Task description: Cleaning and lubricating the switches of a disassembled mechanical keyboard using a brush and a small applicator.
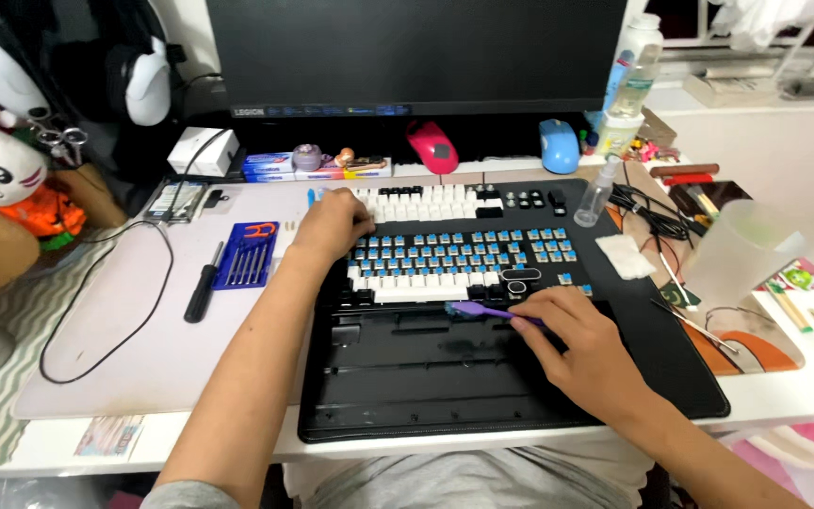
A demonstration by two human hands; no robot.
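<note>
Purple brush (484,311) pinched in the right hand (577,344), bristle end toward the left along the keyboard's (463,256) near edge.

Long axis of the brush nearly level, running left from the fingertips, head at the dark row where the keyboard meets the empty black case (407,363) just below it. Right hand closed in a pinch on the handle's right end, so nearer by far to the brush tip and the case. Left hand (332,226) well apart at the far left corner of the keyboard, fingers curled down onto the bare blue switches, pressing rather than gripping anything. Loose white keycaps (426,201) in a row just beyond. Blue tool tray (245,254) and black screwdriver (204,283) off to the left on the desk mat (124,358).
</note>
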